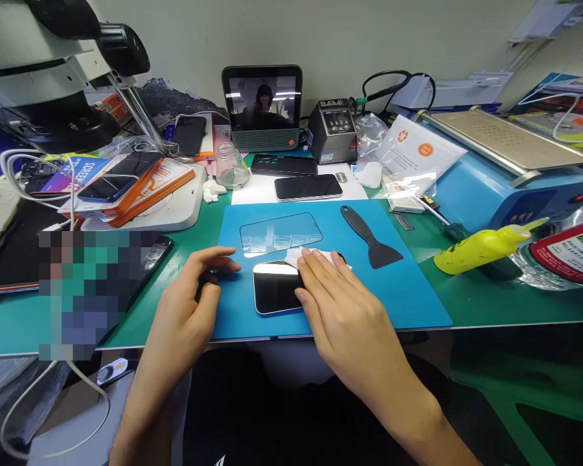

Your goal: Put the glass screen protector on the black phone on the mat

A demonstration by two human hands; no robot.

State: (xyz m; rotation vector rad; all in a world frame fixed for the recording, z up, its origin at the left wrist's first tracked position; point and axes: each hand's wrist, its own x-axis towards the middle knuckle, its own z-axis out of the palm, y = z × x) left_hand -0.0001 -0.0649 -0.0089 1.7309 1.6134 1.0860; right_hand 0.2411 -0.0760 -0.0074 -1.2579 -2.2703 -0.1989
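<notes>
A black phone [274, 292] lies face up on the blue mat [408, 291]. My right hand [337, 304] presses a white wipe [298, 256] flat against the phone's far right part, fingers together on the cloth. My left hand [197, 285] rests on the mat's left edge beside the phone, fingers spread, holding nothing. A clear screen protector [279, 233] lies on the mat just beyond the phone. A black plastic scraper [369, 236] lies to the right of it.
Two more dark phones [308, 187] lie on white paper behind the mat. A microscope [43, 71] overhangs the left. A yellow squeeze bottle [486, 246] and a blue heating machine [505, 168] stand right. A soldering station [333, 129], a small screen [262, 107] and a glass jar [230, 165] sit at the back.
</notes>
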